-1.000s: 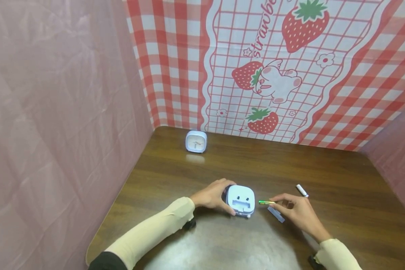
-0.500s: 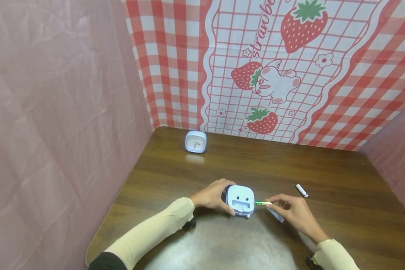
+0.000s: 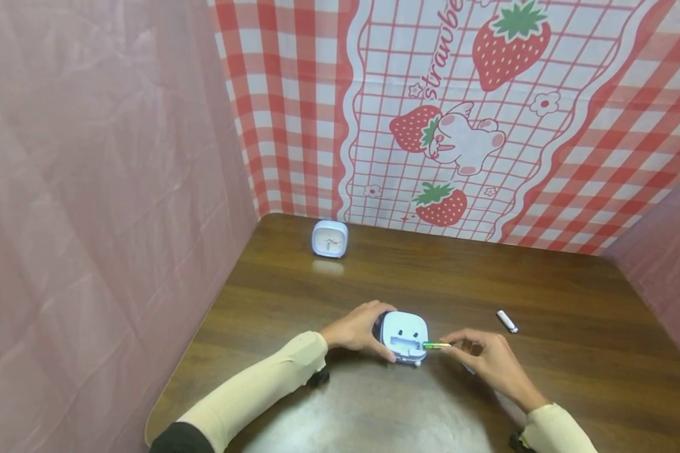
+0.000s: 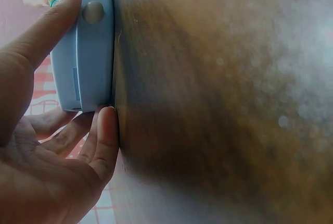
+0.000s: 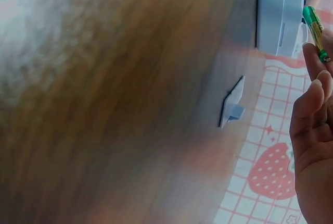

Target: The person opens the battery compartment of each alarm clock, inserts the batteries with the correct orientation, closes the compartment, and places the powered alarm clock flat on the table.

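A pale blue alarm clock [image 3: 405,323] lies face down on the table with its battery compartment uncovered. My left hand [image 3: 356,326] grips it from the left side, thumb near the front edge and fingers behind; the left wrist view shows that thumb [image 4: 54,23] over the clock's upper edge. Between thumb and fingertips my right hand [image 3: 494,360] pinches a small green battery [image 3: 435,345]. The battery's far end is at the right end of the compartment; whether it touches is not clear. A battery cover [image 5: 233,103] lies on the table, mostly hidden under my right hand in the head view.
A small white cylinder [image 3: 507,321], perhaps another battery, lies to the right behind my right hand. At the back left of the wooden table [image 3: 294,283] stands a second alarm clock [image 3: 330,239]. Cloth hangs behind the table and along both sides.
My right hand has moved left, bringing the battery from beside the clock to over the compartment's right end. My left hand and the clock have stayed in place.
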`<state>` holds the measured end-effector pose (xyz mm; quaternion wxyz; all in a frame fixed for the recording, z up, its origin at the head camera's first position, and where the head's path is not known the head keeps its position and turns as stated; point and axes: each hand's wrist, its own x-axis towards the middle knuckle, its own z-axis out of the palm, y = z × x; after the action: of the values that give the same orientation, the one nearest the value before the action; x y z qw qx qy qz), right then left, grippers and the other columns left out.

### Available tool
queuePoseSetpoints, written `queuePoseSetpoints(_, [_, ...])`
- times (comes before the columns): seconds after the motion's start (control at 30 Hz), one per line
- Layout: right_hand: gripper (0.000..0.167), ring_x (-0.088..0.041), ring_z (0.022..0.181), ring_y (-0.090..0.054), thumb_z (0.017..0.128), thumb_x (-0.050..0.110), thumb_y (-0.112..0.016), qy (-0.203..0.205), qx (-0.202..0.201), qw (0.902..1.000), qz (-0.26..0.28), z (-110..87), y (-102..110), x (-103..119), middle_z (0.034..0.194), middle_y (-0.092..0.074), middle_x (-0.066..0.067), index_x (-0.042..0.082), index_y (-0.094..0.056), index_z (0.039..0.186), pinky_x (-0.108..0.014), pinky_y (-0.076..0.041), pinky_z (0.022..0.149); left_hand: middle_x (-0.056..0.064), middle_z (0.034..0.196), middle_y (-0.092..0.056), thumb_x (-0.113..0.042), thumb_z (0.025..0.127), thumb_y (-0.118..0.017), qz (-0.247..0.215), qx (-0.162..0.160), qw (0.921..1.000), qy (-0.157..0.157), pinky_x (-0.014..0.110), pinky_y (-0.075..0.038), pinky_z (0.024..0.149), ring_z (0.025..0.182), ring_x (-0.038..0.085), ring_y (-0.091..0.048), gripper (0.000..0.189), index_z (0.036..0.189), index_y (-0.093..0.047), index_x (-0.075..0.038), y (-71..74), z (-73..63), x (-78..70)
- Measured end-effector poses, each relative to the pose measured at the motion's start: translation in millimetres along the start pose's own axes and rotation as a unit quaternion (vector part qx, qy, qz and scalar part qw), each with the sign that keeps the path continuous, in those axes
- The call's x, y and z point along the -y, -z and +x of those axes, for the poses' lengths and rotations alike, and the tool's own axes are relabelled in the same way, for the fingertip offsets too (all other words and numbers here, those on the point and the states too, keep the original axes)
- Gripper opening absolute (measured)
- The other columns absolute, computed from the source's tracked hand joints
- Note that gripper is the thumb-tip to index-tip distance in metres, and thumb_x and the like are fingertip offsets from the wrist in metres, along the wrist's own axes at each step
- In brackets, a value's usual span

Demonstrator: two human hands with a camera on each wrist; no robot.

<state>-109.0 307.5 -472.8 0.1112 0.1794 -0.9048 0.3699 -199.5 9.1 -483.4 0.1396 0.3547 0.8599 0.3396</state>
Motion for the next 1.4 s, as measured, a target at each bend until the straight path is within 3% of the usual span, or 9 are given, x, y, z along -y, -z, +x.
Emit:
queuePoseSetpoints(0.2, [0.027, -0.003, 0.055, -0.049, 0.081, 0.011, -0.088, 0.053, -0.007, 0.9984, -0.016, 3.6, -2.5, 5.3, 0.070, -0.060, 0.016, 0.030, -0.078, 0.097, -0.018, -0.040, 0.047, 0.000, 0.132, -0.058, -0.048, 0.068, -0.095, 0.001, 0.002, 1.0000, 0.004, 0.027, -0.046, 0.102, 0.119, 0.012, -0.054, 0.097, 0.147, -0.051, -0.014, 0.6, -0.2, -0.6])
queuePoseSetpoints(0.5, [0.031, 0.002, 0.062, -0.049, 0.078, 0.004, -0.088, 0.147, -0.016, 0.9885, -0.035, 10.9, -8.1, 10.3, 0.081, -0.063, 0.021, 0.024, -0.079, 0.100, -0.012, -0.039, 0.054, 0.000, 0.132, -0.058, -0.049, 0.067, -0.095, 0.003, 0.003, 1.0000, 0.004, 0.028, -0.046, 0.102, 0.120, 0.012, -0.054, 0.097, 0.147, -0.051, -0.015, 0.2, 0.8, 0.6])
queuePoseSetpoints(0.77, [0.029, 0.002, 0.063, -0.047, 0.080, 0.007, -0.087, 0.162, -0.002, 0.9861, -0.036, 16.9, -16.7, 15.7, 0.087, -0.063, 0.019, 0.024, -0.078, 0.102, -0.011, -0.038, 0.054, 0.000, 0.134, -0.058, -0.050, 0.067, -0.095, 0.006, 0.005, 1.0000, 0.003, 0.029, -0.046, 0.104, 0.122, 0.013, -0.054, 0.097, 0.147, -0.051, -0.015, -0.2, 1.4, 1.8])
queuePoseSetpoints(1.07, [0.033, -0.006, 0.081, -0.061, 0.078, 0.000, -0.088, 0.180, 0.008, 0.9832, -0.028, 20.6, -22.9, 14.7, 0.102, -0.068, 0.010, 0.019, -0.080, 0.104, -0.015, -0.047, 0.064, 0.002, 0.135, -0.058, -0.049, 0.067, -0.095, 0.013, 0.005, 0.9999, -0.009, 0.029, -0.045, 0.105, 0.122, 0.014, -0.054, 0.096, 0.146, -0.052, -0.014, 0.7, 3.1, 1.2])
queuePoseSetpoints(1.23, [0.038, -0.004, 0.076, -0.058, 0.077, -0.007, -0.085, 0.195, 0.021, 0.9802, -0.031, 20.2, -25.0, 13.2, 0.103, -0.067, 0.007, 0.016, -0.080, 0.107, -0.012, -0.045, 0.062, 0.001, 0.135, -0.057, -0.049, 0.069, -0.095, 0.014, 0.007, 0.9998, -0.011, 0.028, -0.044, 0.105, 0.123, 0.013, -0.053, 0.096, 0.147, -0.051, -0.014, 0.4, 4.8, 3.1])
queuePoseSetpoints(1.4, [0.038, -0.010, 0.080, -0.063, 0.076, -0.009, -0.084, 0.193, 0.014, 0.9807, -0.027, 19.6, -28.9, 13.4, 0.102, -0.070, 0.004, 0.013, -0.080, 0.106, -0.012, -0.046, 0.069, 0.001, 0.135, -0.057, -0.048, 0.069, -0.095, 0.011, 0.010, 0.9999, -0.009, 0.029, -0.044, 0.105, 0.123, 0.014, -0.053, 0.095, 0.146, -0.051, -0.014, -0.2, 3.9, 4.2])
